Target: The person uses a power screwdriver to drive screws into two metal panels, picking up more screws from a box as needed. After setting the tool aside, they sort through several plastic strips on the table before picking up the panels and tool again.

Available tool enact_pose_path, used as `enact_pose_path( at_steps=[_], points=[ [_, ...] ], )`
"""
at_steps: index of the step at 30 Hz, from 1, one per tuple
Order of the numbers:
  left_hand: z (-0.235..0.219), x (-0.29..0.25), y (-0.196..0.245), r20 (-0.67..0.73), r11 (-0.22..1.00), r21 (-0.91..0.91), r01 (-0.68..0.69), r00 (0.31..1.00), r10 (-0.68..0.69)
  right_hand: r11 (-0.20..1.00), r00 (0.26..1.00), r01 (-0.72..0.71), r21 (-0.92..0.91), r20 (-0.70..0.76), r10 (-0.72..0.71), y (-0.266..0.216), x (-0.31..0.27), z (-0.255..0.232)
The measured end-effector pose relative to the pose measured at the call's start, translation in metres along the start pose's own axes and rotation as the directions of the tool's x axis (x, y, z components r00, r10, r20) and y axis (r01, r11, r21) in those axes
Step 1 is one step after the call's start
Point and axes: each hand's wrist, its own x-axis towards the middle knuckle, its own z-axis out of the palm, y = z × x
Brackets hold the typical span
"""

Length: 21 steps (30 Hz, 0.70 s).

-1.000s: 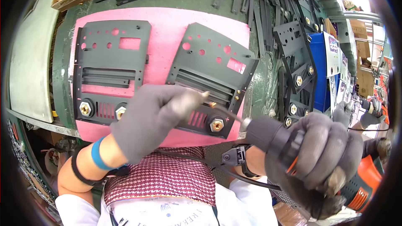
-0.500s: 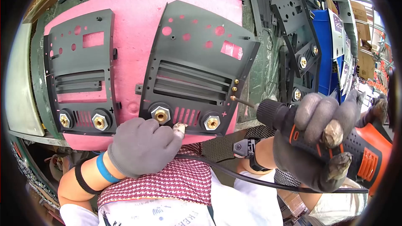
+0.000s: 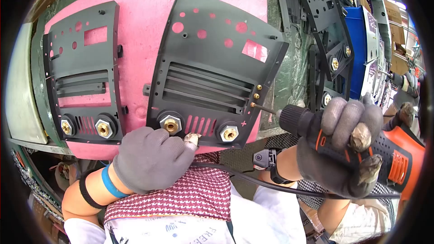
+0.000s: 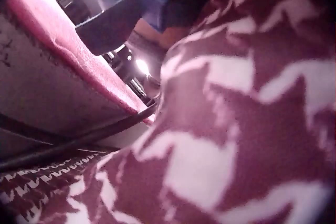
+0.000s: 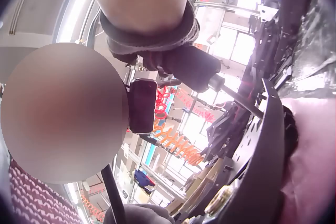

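Observation:
A dark metal panel (image 3: 203, 40) lies tilted on pink foam (image 3: 140, 18). The gloved left hand (image 3: 153, 160) grips its lower edge beside the vent slots, fingers curled; most fingertips are hidden. The gloved right hand (image 3: 339, 149) is wrapped round an orange and black power screwdriver (image 3: 398, 162). Its bit (image 3: 266, 109) meets the lowest of three small brass screws (image 3: 252, 105) along the panel's right side. In the right wrist view the bit (image 5: 241, 100) reaches the panel (image 5: 262, 156). Two large brass fittings (image 3: 229, 133) sit near the panel's lower edge.
Another dark panel (image 3: 83, 63) lies on the foam at left. Stacked panels (image 3: 318, 13) and a blue bin (image 3: 357, 40) stand at right. A black cable (image 3: 253, 180) crosses the lap. Another person's gloved hand (image 3: 409, 83) appears far right.
The left hand moved from above the panel, where it was near the bit and a screw, down to the lower edge. The bit moved onto the brass screw; the view came closer to the panels.

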Motion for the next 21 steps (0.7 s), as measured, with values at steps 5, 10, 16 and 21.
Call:
enact_pose_path(
  at_steps=[5,10,16,21],
  points=[
    [-0.002,-0.001,-0.003,-0.008,0.999,-0.024,-0.033,0.999,0.033,0.994,0.997,0.07,0.081,0.034,-0.073,0.005,-0.004,0.0],
    [-0.004,-0.001,-0.003,0.036,0.998,-0.051,-0.042,0.998,0.044,0.993,0.939,-0.022,0.116,0.343,-0.019,0.006,0.007,-0.005],
    [-0.003,-0.002,-0.002,0.013,0.999,-0.011,-0.043,0.999,0.043,0.982,0.713,-0.172,0.074,0.698,0.072,-0.001,0.04,-0.018],
    [-0.003,-0.004,-0.001,0.002,0.999,-0.024,-0.026,1.0,0.027,0.986,0.695,-0.12,0.114,0.719,0.002,0.003,0.043,-0.018]
  ],
)
